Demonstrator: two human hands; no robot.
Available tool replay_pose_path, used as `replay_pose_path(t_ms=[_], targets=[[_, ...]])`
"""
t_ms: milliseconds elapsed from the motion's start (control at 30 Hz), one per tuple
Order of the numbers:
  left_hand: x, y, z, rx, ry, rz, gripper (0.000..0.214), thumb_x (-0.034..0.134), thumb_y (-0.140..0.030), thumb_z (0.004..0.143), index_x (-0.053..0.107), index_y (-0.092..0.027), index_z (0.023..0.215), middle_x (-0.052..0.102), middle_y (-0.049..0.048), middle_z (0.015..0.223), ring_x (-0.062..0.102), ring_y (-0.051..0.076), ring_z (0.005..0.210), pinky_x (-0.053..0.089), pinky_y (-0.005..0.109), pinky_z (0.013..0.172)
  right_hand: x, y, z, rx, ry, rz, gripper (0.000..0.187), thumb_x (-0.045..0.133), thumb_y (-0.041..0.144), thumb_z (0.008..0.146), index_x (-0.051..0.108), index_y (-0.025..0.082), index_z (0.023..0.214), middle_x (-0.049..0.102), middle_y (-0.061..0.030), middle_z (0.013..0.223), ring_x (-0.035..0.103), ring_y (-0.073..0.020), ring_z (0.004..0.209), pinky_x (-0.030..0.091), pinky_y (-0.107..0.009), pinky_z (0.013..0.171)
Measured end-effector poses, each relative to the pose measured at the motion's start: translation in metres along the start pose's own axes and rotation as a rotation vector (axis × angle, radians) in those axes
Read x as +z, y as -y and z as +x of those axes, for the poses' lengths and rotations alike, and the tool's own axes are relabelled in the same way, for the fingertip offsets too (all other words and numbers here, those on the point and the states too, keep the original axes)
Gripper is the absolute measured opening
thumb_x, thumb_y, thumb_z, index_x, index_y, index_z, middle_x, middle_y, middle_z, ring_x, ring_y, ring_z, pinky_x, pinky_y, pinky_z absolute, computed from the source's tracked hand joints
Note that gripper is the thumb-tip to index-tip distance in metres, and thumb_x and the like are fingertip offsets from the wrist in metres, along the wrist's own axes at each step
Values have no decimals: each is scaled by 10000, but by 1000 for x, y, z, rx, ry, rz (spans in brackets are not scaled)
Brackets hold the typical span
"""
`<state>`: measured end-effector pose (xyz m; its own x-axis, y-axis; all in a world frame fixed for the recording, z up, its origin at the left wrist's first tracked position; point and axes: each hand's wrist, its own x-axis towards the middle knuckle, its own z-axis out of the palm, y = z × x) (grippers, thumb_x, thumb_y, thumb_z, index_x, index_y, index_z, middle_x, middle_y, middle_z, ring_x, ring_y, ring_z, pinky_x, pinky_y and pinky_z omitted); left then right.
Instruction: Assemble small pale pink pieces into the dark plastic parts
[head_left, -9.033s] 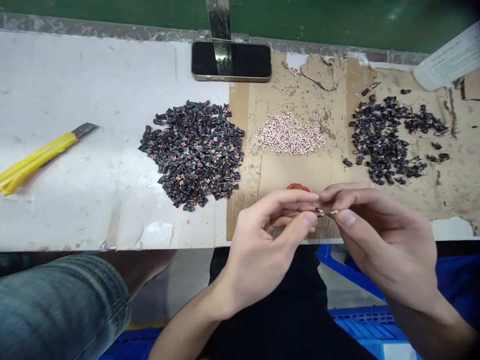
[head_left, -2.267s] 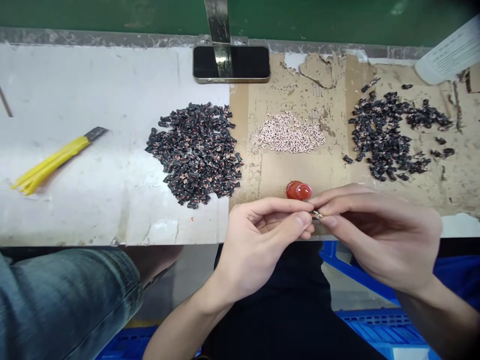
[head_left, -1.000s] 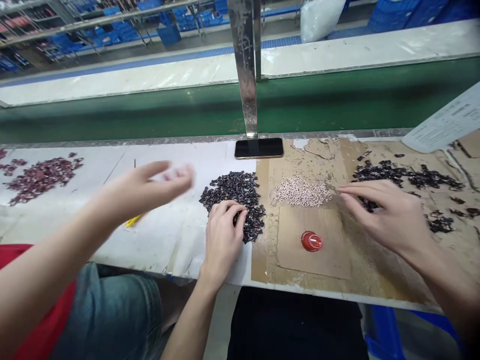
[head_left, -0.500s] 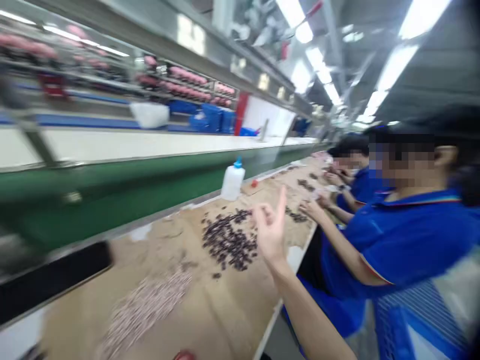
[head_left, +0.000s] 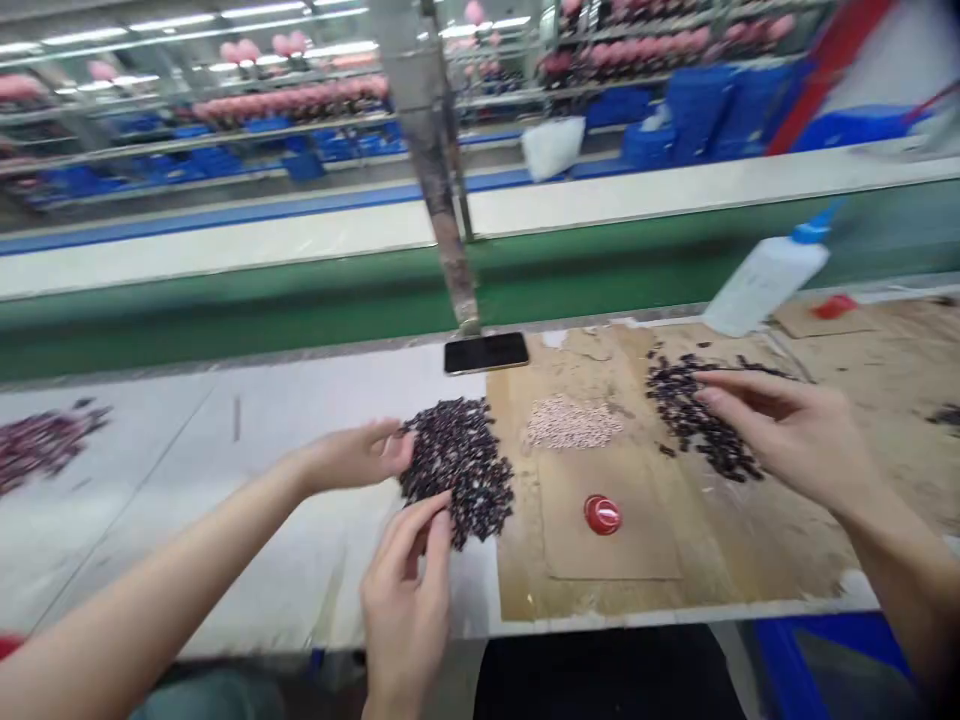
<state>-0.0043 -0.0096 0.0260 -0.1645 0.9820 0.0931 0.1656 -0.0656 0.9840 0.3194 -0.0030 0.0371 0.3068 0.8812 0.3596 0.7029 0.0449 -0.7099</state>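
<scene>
Factory hall, seen from a seated place at a long workbench. Far wall: metal shelves [head_left: 660, 60] carrying pink rolls [head_left: 240, 95] and blue crates [head_left: 697, 120]. Nearer: a green panel [head_left: 225, 320] along the back of the bench, with a steel post [head_left: 431, 150] rising from it.

Tabletop [head_left: 315, 385]: white on the left, covered on the right by a worn cardboard sheet [head_left: 795, 560], with a smaller cardboard pad [head_left: 615, 550] laid on it.

Items on it, in order of bulk: a white plastic bottle [head_left: 765, 280] with a blue cap, lying at the back right; a dark pile of small pieces [head_left: 457, 470] at the edge of the cardboard; a second, looser dark pile [head_left: 690, 410] to the right; a reddish pile [head_left: 41, 445] at far left; a pale pile of tiny bits [head_left: 571, 423] between the dark piles; a phone [head_left: 486, 352] lying face up at the back; a round red lid [head_left: 602, 515] on the pad; a small red scrap [head_left: 834, 306] beyond the bottle.

Left hand [head_left: 409, 600]: grip open, fingers spread, at the near edge of the middle dark pile, nothing visibly held.

Right hand [head_left: 787, 430]: grip open, fingers loosely curved over the right dark pile, nothing visibly held.

A co-worker's hand [head_left: 352, 455] reaches in from the left and rests beside the middle pile, close to the left hand.
</scene>
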Motion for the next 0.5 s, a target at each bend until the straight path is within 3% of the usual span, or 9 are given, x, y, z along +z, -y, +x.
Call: replay_pose_path(t_ms=[67,133,200,333,500], targets=[[-21,4,-15,-71,-102,11,350,772,-434,949,741,-169,1175,780,114,1105,764,259,1012,646,417,908,37,16,3,-231,256,-43,216,700,373,933,838,241,1034,836,-87,1038,781,-260,871,634,-414,785],[-28,8,-28,-132,-153,-36,332,839,-437,876,771,-172,1066,806,101,957,793,261,939,656,387,882,70,30,8,-445,461,-85,243,645,360,986,834,239,1078,828,-85,1117,774,-261,990,627,-446,890],[-29,14,-37,-185,-160,-103,315,876,-413,831,774,-169,1002,814,93,903,808,259,899,662,374,862,97,41,13,-587,588,-129,239,627,326,1007,833,246,1100,819,-79,1165,751,-268,1078,607,-462,942],[-33,23,-46,-268,-131,-235,253,883,-349,826,774,-162,955,833,95,939,819,233,914,666,327,863,134,53,23,-752,720,-209,246,598,224,1015,838,268,1050,806,-59,1189,732,-248,1062,584,-412,900],[-33,22,-45,-281,-154,-321,187,827,-329,897,789,-162,971,838,81,952,815,182,892,664,276,857,158,60,27,-826,760,-330,270,574,169,997,828,217,918,796,-86,1060,733,-231,906,537,-348,760]])
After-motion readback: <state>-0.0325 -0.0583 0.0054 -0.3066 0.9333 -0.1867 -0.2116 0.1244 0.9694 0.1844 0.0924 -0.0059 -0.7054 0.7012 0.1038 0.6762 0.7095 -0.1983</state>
